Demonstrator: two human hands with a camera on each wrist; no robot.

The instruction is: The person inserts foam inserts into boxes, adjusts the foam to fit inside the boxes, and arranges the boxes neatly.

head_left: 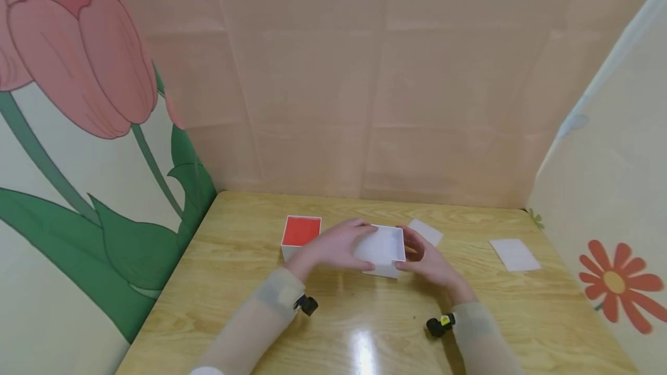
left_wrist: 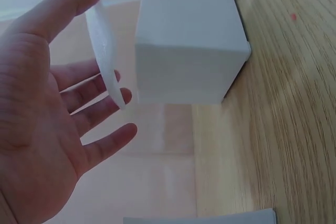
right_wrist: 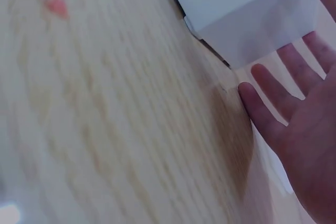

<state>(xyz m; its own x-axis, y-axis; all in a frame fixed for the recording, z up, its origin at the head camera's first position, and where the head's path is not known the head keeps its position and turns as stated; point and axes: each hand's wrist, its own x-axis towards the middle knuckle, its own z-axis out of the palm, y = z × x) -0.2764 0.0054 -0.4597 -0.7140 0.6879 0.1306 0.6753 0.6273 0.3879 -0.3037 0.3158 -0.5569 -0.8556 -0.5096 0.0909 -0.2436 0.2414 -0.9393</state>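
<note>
A white box (head_left: 384, 270) stands on the table between my hands. My left hand (head_left: 340, 243) is at the box's left side and pinches a thin, slightly bent white sheet (left_wrist: 105, 45) between thumb and fingers. In the left wrist view that sheet is just apart from the box (left_wrist: 191, 38). My right hand (head_left: 428, 259) holds the box's right side, its thumb near the front corner and the fingers behind. From the right wrist view, its fingers (right_wrist: 273, 90) lie spread along the box wall (right_wrist: 273, 27). What lies inside the box cannot be made out.
Left of my left hand stands a white box with a red top (head_left: 303, 231). A white square sheet (head_left: 426, 231) lies behind my right hand, and another white sheet (head_left: 515, 254) farther right. Printed walls border the wooden table (head_left: 359, 317) on the left, back and right.
</note>
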